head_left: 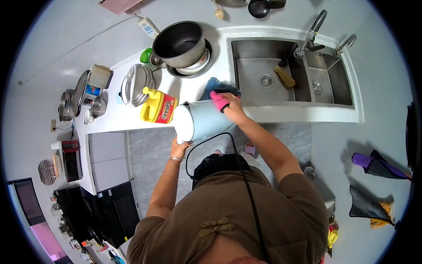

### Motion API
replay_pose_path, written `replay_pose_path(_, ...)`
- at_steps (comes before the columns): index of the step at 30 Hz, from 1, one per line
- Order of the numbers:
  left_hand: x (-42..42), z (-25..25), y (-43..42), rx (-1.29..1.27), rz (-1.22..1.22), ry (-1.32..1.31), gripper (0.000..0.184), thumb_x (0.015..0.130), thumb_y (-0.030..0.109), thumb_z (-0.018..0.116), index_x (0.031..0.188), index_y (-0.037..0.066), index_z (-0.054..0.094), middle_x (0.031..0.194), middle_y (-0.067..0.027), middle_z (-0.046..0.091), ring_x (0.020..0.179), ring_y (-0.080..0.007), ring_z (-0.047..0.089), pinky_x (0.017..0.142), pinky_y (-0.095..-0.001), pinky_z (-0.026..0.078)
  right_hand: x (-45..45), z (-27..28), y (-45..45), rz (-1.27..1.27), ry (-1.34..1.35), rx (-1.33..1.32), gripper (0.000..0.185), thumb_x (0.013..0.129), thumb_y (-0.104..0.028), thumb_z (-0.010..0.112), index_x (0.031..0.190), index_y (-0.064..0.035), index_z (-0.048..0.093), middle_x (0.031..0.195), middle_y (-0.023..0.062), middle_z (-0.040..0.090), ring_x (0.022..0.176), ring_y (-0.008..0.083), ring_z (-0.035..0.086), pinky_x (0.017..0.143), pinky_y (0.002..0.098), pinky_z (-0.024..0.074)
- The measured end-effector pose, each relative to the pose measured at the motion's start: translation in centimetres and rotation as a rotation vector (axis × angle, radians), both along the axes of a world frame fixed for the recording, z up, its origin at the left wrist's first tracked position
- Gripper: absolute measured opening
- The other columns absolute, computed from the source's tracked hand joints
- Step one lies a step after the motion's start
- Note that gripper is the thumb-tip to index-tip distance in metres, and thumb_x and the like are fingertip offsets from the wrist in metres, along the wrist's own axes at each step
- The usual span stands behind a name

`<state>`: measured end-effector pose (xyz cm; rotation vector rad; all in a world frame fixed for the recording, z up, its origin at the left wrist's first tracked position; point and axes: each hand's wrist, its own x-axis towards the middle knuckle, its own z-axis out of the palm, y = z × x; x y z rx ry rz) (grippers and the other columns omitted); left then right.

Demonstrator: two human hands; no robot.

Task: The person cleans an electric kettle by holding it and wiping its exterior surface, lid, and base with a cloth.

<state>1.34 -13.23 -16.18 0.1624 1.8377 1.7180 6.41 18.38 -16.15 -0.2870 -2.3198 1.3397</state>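
Observation:
A light blue jug-like container (209, 118) with a white end is tilted nearly onto its side in front of the counter edge. My left hand (179, 148) grips it low at the white end, fingers partly hidden behind it. My right hand (233, 108) is closed on a pink cloth (219, 100) pressed against the container's other end. Just behind that hand, a crumpled blue cloth (214, 86) lies on the counter by the sink. A yellow bottle (151, 106) with a red label stands close to the white end.
A double sink (250, 55) with a tan sponge (285, 76) and a tap (317, 24) is at the right. A large dark pot (189, 55) rests on stacked dishes behind the bottle. Plates and pans line the left counter. A black cord (246, 180) hangs across my front.

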Motion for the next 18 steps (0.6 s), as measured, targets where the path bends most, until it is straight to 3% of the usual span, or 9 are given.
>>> replay_pose_path(6, 1.9, 1.6, 1.4, 0.150, 0.045, -0.097, 0.017, 0.076, -0.001, 0.058, 0.092, -0.002, 0.060, 0.077, -0.0094, 0.062, 0.072, -0.0192, 0.061, 0.065, -0.0299, 0.052, 1.4, 5.1, -4.1, 0.207, 0.273, 0.045, 0.049, 0.088, -0.039, 0.058, 0.125, -0.0072, 0.059, 0.133, 0.0137, 0.053, 0.125, 0.0327, 0.044, 0.103, 0.0431, 0.0345)
replay_pose_path(9, 1.8, 3.0, 2.9, 0.217, 0.079, -0.167, 0.016, 0.076, -0.001, 0.058, 0.092, -0.002, 0.060, 0.075, -0.0083, 0.060, 0.074, -0.0190, 0.061, 0.063, -0.0291, 0.051, 0.5, 2.0, -0.2, 0.113, 0.204, -0.041, 0.044, 0.088, -0.032, 0.058, 0.123, -0.0055, 0.060, 0.123, 0.0159, 0.059, 0.115, 0.0344, 0.053, 0.103, 0.0407, 0.0373)
replay_pose_path(10, 1.9, 3.9, 3.5, 0.202, 0.108, -0.214, 0.017, 0.076, -0.001, 0.058, 0.093, -0.001, 0.060, 0.075, -0.0077, 0.059, 0.075, -0.0188, 0.061, 0.062, -0.0283, 0.050, 0.5, 1.2, 1.3, 0.071, 0.226, 0.081, 0.043, 0.087, -0.030, 0.061, 0.119, -0.0023, 0.061, 0.117, 0.0177, 0.062, 0.110, 0.0345, 0.056, 0.099, 0.0395, 0.0410)
replay_pose_path(11, 1.7, 4.2, 3.7, 0.201, 0.081, -0.207, 0.019, 0.076, -0.001, 0.058, 0.095, 0.000, 0.060, 0.075, -0.0078, 0.059, 0.074, -0.0180, 0.061, 0.061, -0.0276, 0.049, 0.3, -0.6, 2.9, 0.073, 0.173, 0.053, 0.041, 0.089, -0.030, 0.059, 0.115, 0.0006, 0.062, 0.114, 0.0151, 0.065, 0.109, 0.0305, 0.058, 0.096, 0.0375, 0.0440)
replay_pose_path(13, 1.0, 3.7, 3.6, 0.172, 0.043, -0.159, 0.020, 0.077, -0.001, 0.059, 0.097, 0.000, 0.059, 0.076, -0.0078, 0.060, 0.073, -0.0172, 0.060, 0.062, -0.0277, 0.050, 0.4, -1.4, 4.3, 0.004, 0.078, -0.649, 0.041, 0.093, -0.034, 0.053, 0.114, -0.0013, 0.064, 0.112, 0.0112, 0.066, 0.105, 0.0250, 0.061, 0.093, 0.0344, 0.0453)
replay_pose_path(14, 0.7, 3.4, 3.4, 0.130, 0.003, -0.118, 0.022, 0.077, 0.000, 0.059, 0.098, 0.000, 0.059, 0.077, -0.0079, 0.061, 0.072, -0.0163, 0.060, 0.063, -0.0278, 0.051, 0.8, -1.6, 5.8, -0.195, -0.146, -0.615, 0.043, 0.093, -0.040, 0.052, 0.113, -0.0038, 0.065, 0.108, 0.0079, 0.067, 0.102, 0.0195, 0.061, 0.091, 0.0341, 0.0459)
replay_pose_path(15, 0.4, 3.7, 3.5, 0.140, 0.006, -0.114, 0.022, 0.077, 0.000, 0.059, 0.098, 0.000, 0.059, 0.077, -0.0079, 0.061, 0.072, -0.0163, 0.060, 0.063, -0.0278, 0.051, 0.6, -4.3, 7.9, -0.306, -0.212, -0.982, 0.044, 0.091, -0.042, 0.055, 0.118, -0.0078, 0.063, 0.108, 0.0042, 0.066, 0.102, 0.0171, 0.060, 0.088, 0.0339, 0.0469)
replay_pose_path(16, 0.1, 4.4, 3.8, 0.088, -0.040, -0.040, 0.024, 0.077, 0.001, 0.059, 0.101, -0.001, 0.059, 0.080, -0.0086, 0.063, 0.073, -0.0158, 0.061, 0.065, -0.0276, 0.052, 0.4, -5.7, 9.0, -0.324, -0.003, -1.170, 0.046, 0.090, -0.042, 0.056, 0.122, -0.0100, 0.058, 0.111, 0.0019, 0.064, 0.102, 0.0152, 0.059, 0.083, 0.0321, 0.0478)
replay_pose_path(18, -0.3, 5.8, 4.6, 0.046, -0.077, 0.036, 0.026, 0.077, 0.003, 0.060, 0.103, -0.002, 0.059, 0.083, -0.0092, 0.065, 0.074, -0.0152, 0.062, 0.067, -0.0275, 0.052, 1.3, -3.2, 10.2, -0.413, 0.076, -1.275, 0.033, 0.096, -0.035, 0.051, 0.118, -0.0116, 0.057, 0.112, 0.0026, 0.061, 0.102, 0.0138, 0.058, 0.083, 0.0316, 0.0483)
